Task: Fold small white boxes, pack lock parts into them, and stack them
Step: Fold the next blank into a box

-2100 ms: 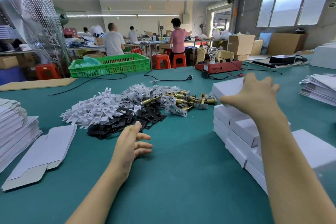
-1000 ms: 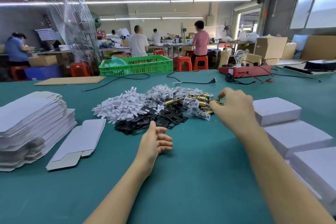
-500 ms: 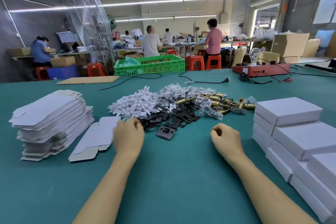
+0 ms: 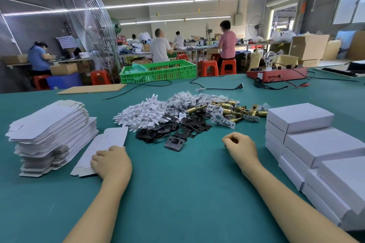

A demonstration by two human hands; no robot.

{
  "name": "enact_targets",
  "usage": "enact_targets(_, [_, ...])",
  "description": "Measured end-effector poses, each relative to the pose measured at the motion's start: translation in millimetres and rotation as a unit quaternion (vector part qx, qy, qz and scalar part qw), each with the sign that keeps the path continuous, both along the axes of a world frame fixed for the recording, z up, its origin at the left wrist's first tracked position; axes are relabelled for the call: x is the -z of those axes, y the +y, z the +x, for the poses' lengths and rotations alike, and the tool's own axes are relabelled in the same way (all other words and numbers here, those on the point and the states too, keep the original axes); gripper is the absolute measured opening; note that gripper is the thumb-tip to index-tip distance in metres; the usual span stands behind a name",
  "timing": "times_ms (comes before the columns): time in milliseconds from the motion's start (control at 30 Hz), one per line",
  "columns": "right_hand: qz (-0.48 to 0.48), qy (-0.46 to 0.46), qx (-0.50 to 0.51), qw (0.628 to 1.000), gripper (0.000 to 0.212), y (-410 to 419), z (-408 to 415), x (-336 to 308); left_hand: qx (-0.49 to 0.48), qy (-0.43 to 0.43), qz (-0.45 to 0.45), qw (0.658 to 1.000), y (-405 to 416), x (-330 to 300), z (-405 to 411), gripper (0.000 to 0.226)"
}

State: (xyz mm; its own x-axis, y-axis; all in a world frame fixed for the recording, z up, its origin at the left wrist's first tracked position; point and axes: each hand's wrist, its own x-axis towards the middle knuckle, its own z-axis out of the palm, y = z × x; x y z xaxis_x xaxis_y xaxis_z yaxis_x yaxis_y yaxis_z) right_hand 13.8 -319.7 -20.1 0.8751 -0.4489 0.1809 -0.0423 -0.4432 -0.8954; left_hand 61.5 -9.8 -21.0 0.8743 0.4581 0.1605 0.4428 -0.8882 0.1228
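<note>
My left hand (image 4: 111, 162) lies on the near right edge of a single flat white box blank (image 4: 106, 142), fingers curled onto it. To its left stands a tall stack of flat blanks (image 4: 49, 130). My right hand (image 4: 240, 147) rests on the table as a loose fist, thumb against forefinger, with nothing visible in it. Beyond both hands lies a heap of lock parts: white plastic pieces (image 4: 142, 114), black plates (image 4: 177, 126), brass latches (image 4: 231, 108). One grey plate (image 4: 174, 141) lies apart, nearest me. Folded white boxes (image 4: 300, 116) are stacked at the right.
The green table (image 4: 177, 193) stretches ahead. At its far side are a green crate (image 4: 160, 71), a cardboard sheet (image 4: 92, 89), black cables (image 4: 217, 85) and a red tester with a bulb (image 4: 276, 74). A large fan (image 4: 92, 25) and several seated people are behind.
My right hand left the box stack, reached into the brass parts, then drew back as a fist. My left hand moved left onto the single blank. The view turned left.
</note>
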Motion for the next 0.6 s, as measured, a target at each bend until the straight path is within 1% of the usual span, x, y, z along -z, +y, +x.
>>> enact_targets(67, [0.087,-0.020,-0.017,0.996,0.019,-5,-6,-5,0.020,-0.031,0.005,0.999,-1,1,-6,0.047])
enact_targets(100, [0.109,-0.027,-0.027,0.993,0.020,-7,-9,-6,0.031,-0.061,-0.010,0.998,-1,1,-8,0.041])
enact_targets(167, [0.115,-0.028,-0.038,0.992,0.020,-7,-13,-8,0.048,-0.151,-0.067,0.985,-4,-3,-13,0.024])
enact_targets(233, [0.101,-0.023,-0.042,0.994,0.018,-4,-12,-7,0.086,-0.278,-0.108,0.951,-10,-9,-21,0.014])
enact_targets(267, [0.097,-0.021,-0.042,0.994,0.017,-2,-12,-6,0.108,-0.354,-0.098,0.924,-14,-12,-26,0.016])
enact_targets(300, [0.096,-0.022,-0.040,0.994,0.016,-1,-11,-6,0.127,-0.409,-0.113,0.897,-21,-13,-30,0.016])
enact_targets(333, [0.099,-0.023,-0.037,0.994,0.016,-1,-11,-6,0.153,-0.441,-0.126,0.875,-29,-15,-35,0.014])
enact_targets(367, [0.103,-0.024,-0.035,0.994,0.016,-1,-11,-7,0.177,-0.456,-0.147,0.860,-39,-18,-39,0.009])
enact_targets(400, [0.106,-0.025,-0.035,0.993,0.016,-2,-11,-7,0.185,-0.450,-0.185,0.854,-50,-24,-42,0.014])
enact_targets(467, [0.119,-0.034,-0.041,0.991,0.017,-3,-12,-8,0.169,-0.398,-0.332,0.838,-73,-29,-45,0.037])
enact_targets(533, [0.135,-0.046,-0.049,0.989,0.022,-4,-14,-8,0.159,-0.345,-0.470,0.797,-93,-29,-52,0.045])
enact_targets(600, [0.136,-0.048,-0.061,0.988,0.029,-2,-17,-8,0.161,-0.315,-0.534,0.768,-103,-19,-57,0.047])
